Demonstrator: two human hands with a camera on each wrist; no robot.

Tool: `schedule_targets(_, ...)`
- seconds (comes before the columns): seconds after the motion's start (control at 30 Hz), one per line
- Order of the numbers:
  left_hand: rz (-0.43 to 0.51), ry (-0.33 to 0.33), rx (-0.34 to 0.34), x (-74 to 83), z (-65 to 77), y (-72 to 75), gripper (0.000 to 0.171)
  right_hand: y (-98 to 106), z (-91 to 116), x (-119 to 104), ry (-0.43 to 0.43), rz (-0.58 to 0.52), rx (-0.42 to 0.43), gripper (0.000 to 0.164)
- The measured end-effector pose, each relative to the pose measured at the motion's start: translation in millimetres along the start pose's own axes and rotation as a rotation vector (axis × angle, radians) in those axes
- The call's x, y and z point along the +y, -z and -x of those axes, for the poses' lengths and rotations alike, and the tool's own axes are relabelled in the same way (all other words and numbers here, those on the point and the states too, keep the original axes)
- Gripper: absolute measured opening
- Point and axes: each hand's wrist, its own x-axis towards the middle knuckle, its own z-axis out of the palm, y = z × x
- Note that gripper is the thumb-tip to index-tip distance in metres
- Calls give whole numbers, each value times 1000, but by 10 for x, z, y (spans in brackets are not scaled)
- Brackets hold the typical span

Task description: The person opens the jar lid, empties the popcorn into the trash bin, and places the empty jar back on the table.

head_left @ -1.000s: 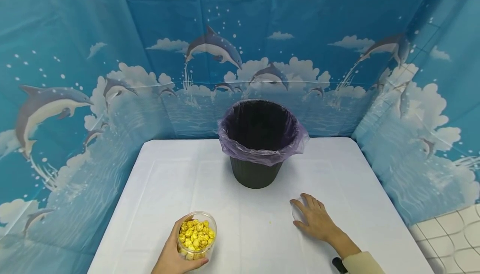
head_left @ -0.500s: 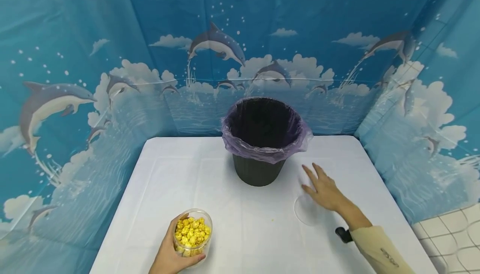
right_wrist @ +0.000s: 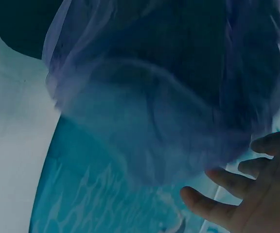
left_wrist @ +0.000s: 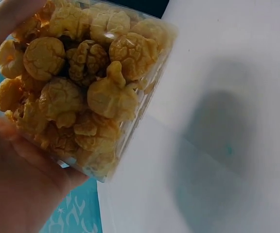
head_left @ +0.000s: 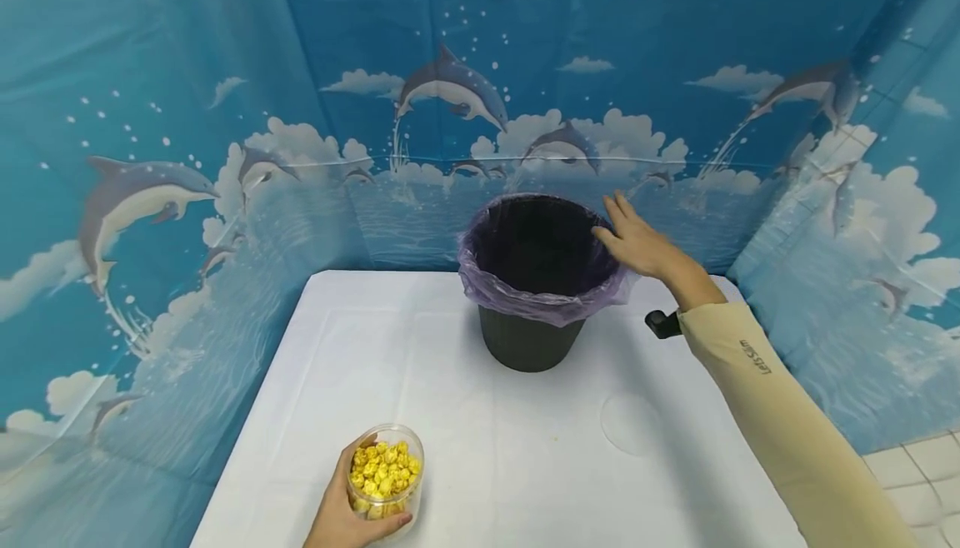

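A clear plastic jar (head_left: 412,505) full of yellow caramel popcorn (head_left: 384,468) is gripped by my left hand (head_left: 337,508) near the front left of the table. Popcorn pieces show through the jar wall in the left wrist view, with the fingers and thumb around it. My right hand (head_left: 639,241) is raised at the right rim of a dark bin (head_left: 528,346), its fingers extended and holding nothing. Whether it touches the purple bin liner (right_wrist: 145,131) I cannot tell. On the table lies a faint, clear round lid (head_left: 628,423), apart from both hands.
The bin stands at the back middle of the white-covered table (head_left: 375,365). A blue dolphin-print curtain (head_left: 420,223) hangs close behind and along both sides. A tiny crumb (head_left: 555,439) lies left of the lid. White tiles (head_left: 915,473) show at the lower right.
My right hand has left the clear lid and moved forward and up to the bin's right rim. The left hand stays with the popcorn jar. The view has shifted slightly.
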Motion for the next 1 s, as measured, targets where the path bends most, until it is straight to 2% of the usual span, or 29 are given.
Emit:
schedule_targets(0.1,-5,8,5,-39,11,-18,115,-124,-87,-81,12,74,-25,79)
schedule_targets(0.23,-27,-5,1,-53,-33,-41,114,-235,-89,-94,3,172,-12,79)
schedule_targets(0.33,-44,-56,-3,22,-159,-21,113,-236,-70,-82,-15,204,2,79)
schedule_targets(0.43,-64,-128,4,222,-384,81,113,-223,-81,-98,-22,221,-6,80)
schedule_targets(0.57,-142,-262,41,701,-769,355,113,-270,-156,-160,-28,236,-20,80)
schedule_targets(0.73,-274,-461,65,1565,-1252,635,115,-330,-204,-205,-41,238,-23,80)
schedule_targets(0.83,-403,-577,62,2100,-1508,682,116,-340,-199,-219,-43,238,-19,80)
schedule_targets(0.93,-606,-696,51,2569,-1741,629,117,-329,-179,-217,-48,237,-8,80)
schedule_targets(1.0,-759,-766,42,2826,-1882,557,118,-312,-158,-209,-51,239,-1,81)
